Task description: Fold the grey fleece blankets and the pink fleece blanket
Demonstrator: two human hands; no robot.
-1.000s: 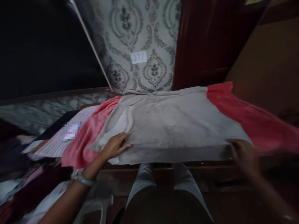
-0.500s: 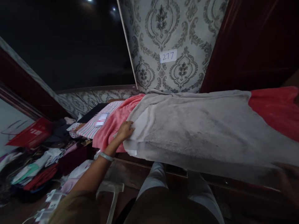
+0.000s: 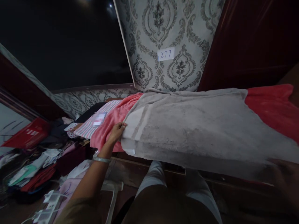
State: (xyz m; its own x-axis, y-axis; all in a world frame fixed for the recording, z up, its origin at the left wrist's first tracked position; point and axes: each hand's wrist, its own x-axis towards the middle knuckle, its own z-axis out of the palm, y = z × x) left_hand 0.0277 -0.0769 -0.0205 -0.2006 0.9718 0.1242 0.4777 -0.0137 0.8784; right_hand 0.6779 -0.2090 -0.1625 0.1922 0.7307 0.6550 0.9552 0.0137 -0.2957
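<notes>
A large grey plush towel [image 3: 187,124], with pale bands near its left end, lies spread over a low surface. My left hand [image 3: 117,130] is at its left edge, with thumb and fingers pinched on the border. My right hand [image 3: 283,171] is at the towel's front right corner, dark and blurred, so its grip is unclear. Beneath the grey towel, a coral-pink cloth [image 3: 106,133] shows at the left and a red cloth [image 3: 271,109] at the right. A striped cloth [image 3: 86,129] extends farther left, with a small pixelated item [image 3: 99,119] on it.
Heaped clothes [image 3: 39,165] and a red basket [image 3: 28,132] are on the left. A white power strip [image 3: 50,205] and a pale stool [image 3: 114,186] stand near my left arm. Behind, a large dark screen [image 3: 65,46] and a paper marked 277 [image 3: 165,54] are on the wall.
My left hand has slid slightly left and its fingers have closed on the towel's edge, where the pale bands now look flatter. My right hand stays near the front right corner.
</notes>
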